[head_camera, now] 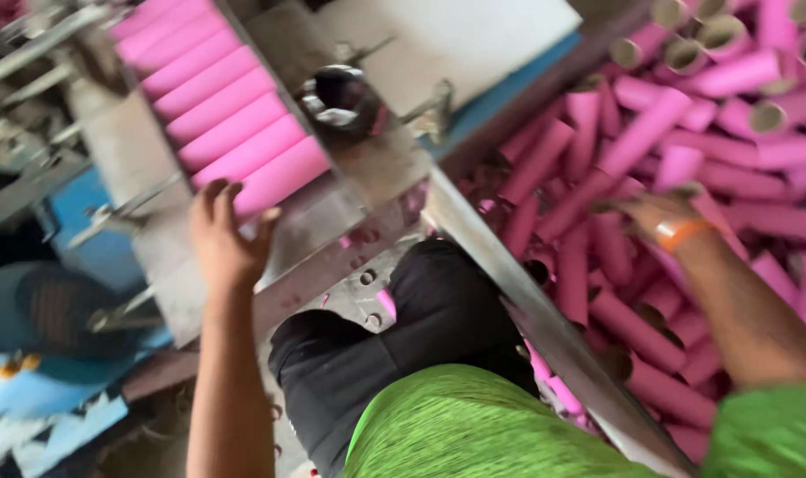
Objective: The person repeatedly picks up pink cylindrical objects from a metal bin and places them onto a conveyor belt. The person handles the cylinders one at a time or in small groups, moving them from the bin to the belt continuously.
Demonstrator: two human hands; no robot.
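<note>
My left hand [221,237] is raised with its fingers spread, right at the lower end of a slanted metal chute [146,150]. The chute holds a row of pink cardboard tubes [230,115] lying side by side. The fingertips touch or nearly touch the lowest tube; blur hides which. My right hand [655,212], with an orange band at the wrist, reaches down into a big heap of loose pink tubes [651,159]. Its fingers are hidden among the tubes, so I cannot see whether it grips one.
A grey metal rail [527,310] runs diagonally and walls off the heap. A dark round machine part [341,97] sits above the chute. Blue machine parts [75,221] stand at the left. My green shirt and dark trousers fill the bottom.
</note>
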